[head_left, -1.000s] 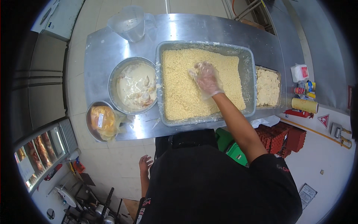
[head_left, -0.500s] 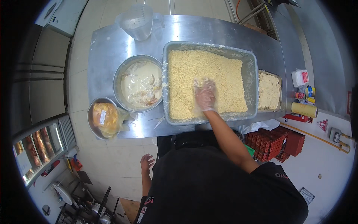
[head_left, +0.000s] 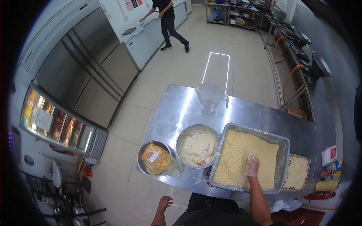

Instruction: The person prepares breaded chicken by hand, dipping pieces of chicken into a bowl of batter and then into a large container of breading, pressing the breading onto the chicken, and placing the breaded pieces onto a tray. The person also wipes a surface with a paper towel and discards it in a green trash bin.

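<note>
Gloved right hand pressed palm-down into the yellow breadcrumbs filling the large rectangular metal tray; fingers lightly curled into the crumb bed, whether closed on anything buried beneath cannot be told. Shifted from the upper left part of the tray a second ago toward the tray's near middle now, suggesting a sweeping or pressing pass across the coating rather than a lift-out. Left hand bare, hanging open and empty below the near table edge, off the steel table as before. Left of the tray: round metal bowl of pale batter with pieces in it, untouched; further left, a second bowl holding a yellow bagged item. Beyond the bowls, a clear plastic jug. Right of the tray, touching it, a smaller tray of already coated pieces. View tilted up compared with the earlier downward looks, now taking in floor, steel refrigerators and a distant person. Coating judged mid-course.
</note>
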A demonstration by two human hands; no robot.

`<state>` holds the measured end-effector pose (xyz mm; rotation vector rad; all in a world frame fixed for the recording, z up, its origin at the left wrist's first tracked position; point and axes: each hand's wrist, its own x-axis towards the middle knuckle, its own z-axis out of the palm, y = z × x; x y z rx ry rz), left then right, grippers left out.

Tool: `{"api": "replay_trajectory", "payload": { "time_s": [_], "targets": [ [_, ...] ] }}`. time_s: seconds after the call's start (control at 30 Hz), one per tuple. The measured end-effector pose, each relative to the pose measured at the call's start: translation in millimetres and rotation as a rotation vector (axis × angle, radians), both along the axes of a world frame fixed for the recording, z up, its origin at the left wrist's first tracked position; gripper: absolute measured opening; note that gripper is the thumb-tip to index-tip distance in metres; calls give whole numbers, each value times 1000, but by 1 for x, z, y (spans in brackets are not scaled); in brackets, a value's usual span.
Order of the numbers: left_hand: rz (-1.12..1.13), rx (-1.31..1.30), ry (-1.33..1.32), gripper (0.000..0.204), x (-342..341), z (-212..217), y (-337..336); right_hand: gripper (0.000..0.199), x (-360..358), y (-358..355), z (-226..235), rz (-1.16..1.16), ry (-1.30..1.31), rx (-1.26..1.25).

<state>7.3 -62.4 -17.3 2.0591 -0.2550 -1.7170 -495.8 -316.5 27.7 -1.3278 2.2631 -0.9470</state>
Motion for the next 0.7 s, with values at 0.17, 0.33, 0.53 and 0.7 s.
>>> {"api": "replay_trajectory", "payload": {
  "time_s": [0.17, 0.33, 0.53, 0.7],
  "targets": [
    [-195, 73, 22, 28, -7, -17, 16, 21, 26, -20, 61, -219, -856, -8],
    [-345, 121, 59, 29, -27, -39, 21, 33, 7, 13, 131, -419, -1208, 59],
    [-661, -65, -75, 35, -46, -60, 22, 33, -60, 157, 171, -532, -1331, -86],
    [-700, -309, -142, 31, -83, -31, 9, 21, -102, 326, 183, -593, -1428, -285]
  ]
}}
